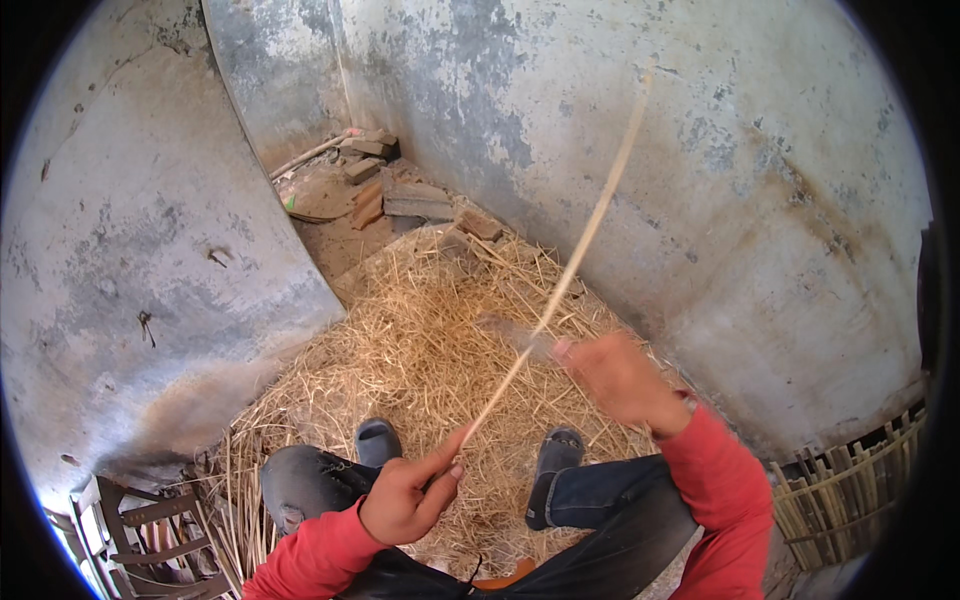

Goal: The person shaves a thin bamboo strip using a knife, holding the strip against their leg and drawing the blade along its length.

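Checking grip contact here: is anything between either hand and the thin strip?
Nothing visible. The left hand pinches the strip's lower end directly. The right hand is at its middle, blurred, so contact there cannot be told.

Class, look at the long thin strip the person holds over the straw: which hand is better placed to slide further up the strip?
Probably the right hand. It already sits higher along the strip, with the free length running up from it. The left hand pinches the low end near the knees.
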Motion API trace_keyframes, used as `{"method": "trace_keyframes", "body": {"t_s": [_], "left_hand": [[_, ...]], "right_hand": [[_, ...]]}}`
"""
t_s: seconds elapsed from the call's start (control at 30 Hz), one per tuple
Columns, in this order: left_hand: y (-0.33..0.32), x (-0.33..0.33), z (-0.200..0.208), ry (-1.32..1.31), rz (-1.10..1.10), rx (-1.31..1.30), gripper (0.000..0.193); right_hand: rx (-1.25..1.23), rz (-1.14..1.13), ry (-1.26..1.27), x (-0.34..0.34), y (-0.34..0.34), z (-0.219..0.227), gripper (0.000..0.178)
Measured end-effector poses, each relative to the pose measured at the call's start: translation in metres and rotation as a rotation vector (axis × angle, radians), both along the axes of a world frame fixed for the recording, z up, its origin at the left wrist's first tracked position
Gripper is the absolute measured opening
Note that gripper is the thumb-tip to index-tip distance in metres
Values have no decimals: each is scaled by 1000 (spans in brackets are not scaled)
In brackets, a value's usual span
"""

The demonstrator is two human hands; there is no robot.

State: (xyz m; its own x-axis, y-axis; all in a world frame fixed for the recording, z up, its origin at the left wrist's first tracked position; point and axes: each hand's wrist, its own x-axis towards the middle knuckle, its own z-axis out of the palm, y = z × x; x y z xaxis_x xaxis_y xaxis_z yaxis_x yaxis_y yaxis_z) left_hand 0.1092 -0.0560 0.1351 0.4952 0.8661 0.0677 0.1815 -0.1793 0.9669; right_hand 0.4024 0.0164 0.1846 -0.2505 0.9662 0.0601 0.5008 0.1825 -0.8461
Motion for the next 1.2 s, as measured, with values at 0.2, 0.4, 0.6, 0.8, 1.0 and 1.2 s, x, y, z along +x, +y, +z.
{"method": "trace_keyframes", "body": {"t_s": [0.2, 0.4, 0.6, 0.8, 1.0, 1.2], "left_hand": [[4, 0, 6, -39, 107, -39, 54], [4, 3, 6, -199, -6, -181, 52], [8, 5, 18, -234, -7, -294, 53], [13, 4, 13, -444, -110, -503, 53], [11, 9, 7, -628, -59, -706, 28], [7, 7, 2, -622, -3, -648, 45]], "right_hand": [[-31, -101, 165, 0, 13, 23, 56], [-25, -211, 384, 0, 7, 25, 48], [191, -74, 99, -17, -6, 7, 41], [232, 66, -80, -43, -30, 5, 40], [261, 229, -284, -58, -39, -9, 46], [499, 109, -350, -49, -16, -23, 49]]}}
